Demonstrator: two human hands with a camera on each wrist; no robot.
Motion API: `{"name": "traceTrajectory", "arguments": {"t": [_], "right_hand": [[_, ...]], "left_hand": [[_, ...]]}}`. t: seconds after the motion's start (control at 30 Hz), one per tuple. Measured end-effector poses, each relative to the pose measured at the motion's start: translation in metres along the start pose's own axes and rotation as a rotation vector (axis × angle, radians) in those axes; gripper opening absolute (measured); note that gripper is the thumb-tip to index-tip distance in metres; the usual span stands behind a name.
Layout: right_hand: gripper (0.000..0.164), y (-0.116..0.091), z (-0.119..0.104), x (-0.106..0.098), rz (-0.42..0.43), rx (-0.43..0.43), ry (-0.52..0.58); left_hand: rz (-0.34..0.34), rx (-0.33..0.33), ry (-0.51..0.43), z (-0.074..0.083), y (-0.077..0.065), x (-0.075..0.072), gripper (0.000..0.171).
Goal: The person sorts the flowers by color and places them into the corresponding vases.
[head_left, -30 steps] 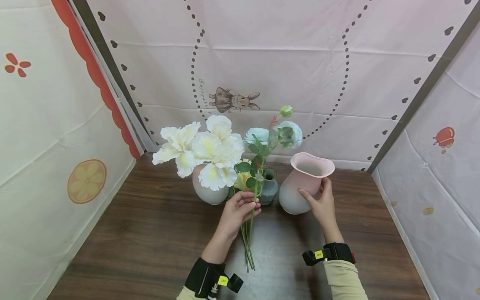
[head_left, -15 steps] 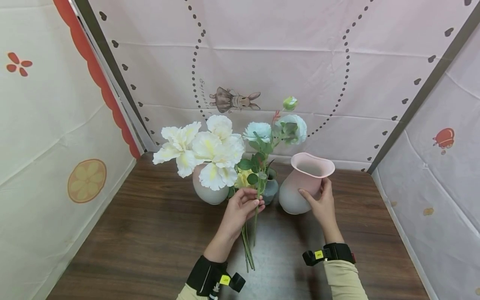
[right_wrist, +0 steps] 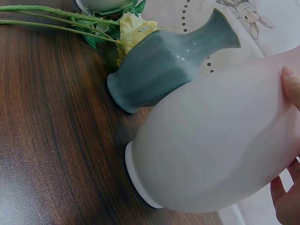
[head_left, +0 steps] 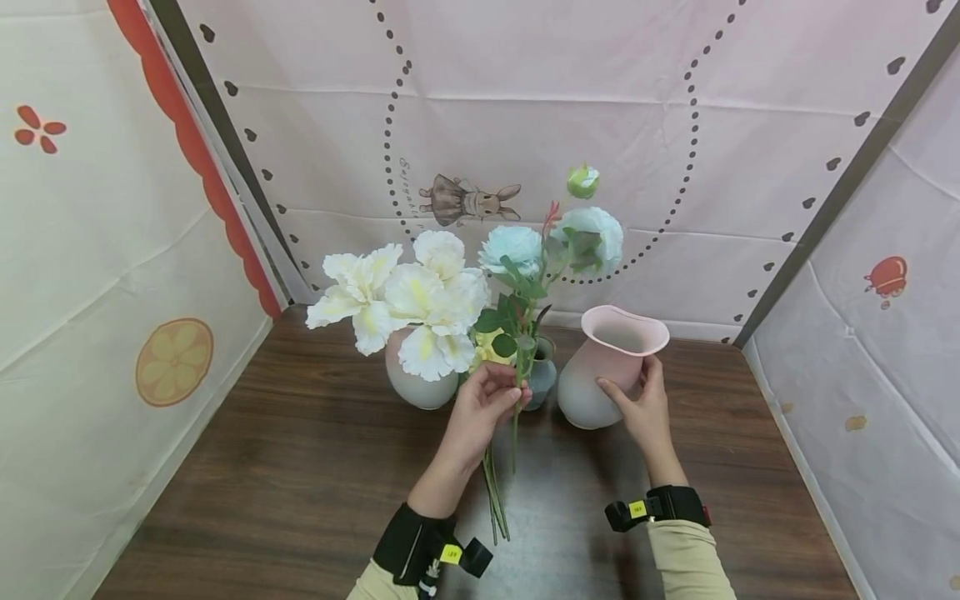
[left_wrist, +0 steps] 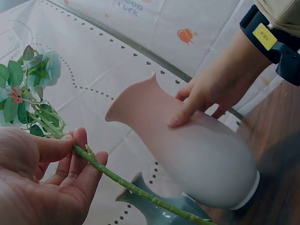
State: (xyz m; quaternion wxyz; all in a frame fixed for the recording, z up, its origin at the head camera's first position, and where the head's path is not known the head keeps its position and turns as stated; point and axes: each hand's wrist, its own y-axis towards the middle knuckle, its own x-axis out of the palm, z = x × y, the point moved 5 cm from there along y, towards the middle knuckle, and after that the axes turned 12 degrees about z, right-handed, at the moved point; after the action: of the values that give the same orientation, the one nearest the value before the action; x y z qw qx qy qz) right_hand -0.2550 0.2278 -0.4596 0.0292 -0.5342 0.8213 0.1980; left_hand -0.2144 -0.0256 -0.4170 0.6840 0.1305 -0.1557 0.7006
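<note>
My left hand (head_left: 478, 412) pinches the green stem (left_wrist: 136, 189) of an artificial flower with pale blue blooms (head_left: 512, 250), leaves and a green bud. The blooms rise above the hand, and the stem's lower end hangs over the table. With its thumb on the near side, my right hand (head_left: 647, 408) grips a pink-and-white vase (head_left: 588, 392) near the neck. That vase stands on its base with its wavy mouth upward. Between the hands is a smaller blue-green vase (right_wrist: 154, 70), partly hidden in the head view by the stem and the left hand.
White flowers (head_left: 442, 292) stand in another pink-and-white vase (head_left: 420, 387) at the left. A yellow flower (right_wrist: 136, 33) lies on the brown table (head_left: 300, 483), its green stems reaching toward the front. Patterned cloth walls (head_left: 540, 142) surround the table.
The left hand has moved slightly up and to the right, lifting the blue flower so its stem end left the stems on the table. The right hand and its vase stay still.
</note>
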Motion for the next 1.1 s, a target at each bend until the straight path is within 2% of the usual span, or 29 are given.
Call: {"name": "traceTrajectory", "arguments": {"t": [0.47, 0.83, 1.1], "right_hand": [[0.079, 0.000, 0.001, 0.000, 0.003, 0.004, 0.000], [0.078, 0.000, 0.001, 0.000, 0.000, -0.002, 0.000], [0.078, -0.001, -0.002, 0.000, -0.003, 0.005, 0.006]], "left_hand": [[0.010, 0.107, 0.006, 0.022, -0.001, 0.009, 0.023], [-0.014, 0.197, 0.000, 0.033, 0.001, 0.020, 0.024], [0.004, 0.247, 0.008, 0.050, 0.007, 0.029, 0.023]]}}
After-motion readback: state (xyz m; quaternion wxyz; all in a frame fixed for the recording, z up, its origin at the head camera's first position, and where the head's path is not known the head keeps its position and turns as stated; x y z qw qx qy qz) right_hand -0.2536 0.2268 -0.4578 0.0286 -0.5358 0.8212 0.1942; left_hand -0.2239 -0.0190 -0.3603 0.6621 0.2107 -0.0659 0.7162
